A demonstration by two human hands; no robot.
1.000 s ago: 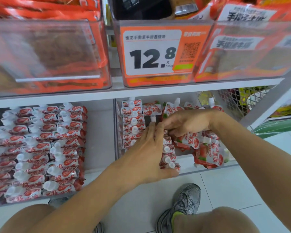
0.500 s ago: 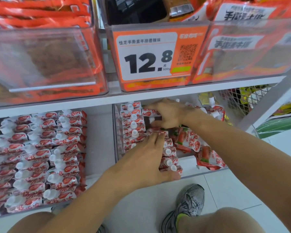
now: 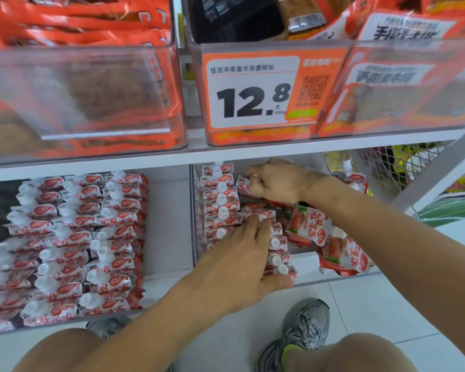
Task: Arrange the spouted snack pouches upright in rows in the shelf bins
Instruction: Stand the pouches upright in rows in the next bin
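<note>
Pouches [image 3: 220, 210] with white spouts stand upright in two rows at the left of the right-hand bin [image 3: 333, 277]. The left hand [image 3: 242, 259] lies flat on those rows, fingers straight. Behind it, the right hand [image 3: 277, 183] curls its fingers round one pouch [image 3: 243, 186] at the back. Loose pouches [image 3: 333, 242] lie flat to the right of both hands. Left of them, the left-hand bin [image 3: 169, 224] is packed in rows. Above, an orange price tag [image 3: 255, 92] reads 12.8.
</note>
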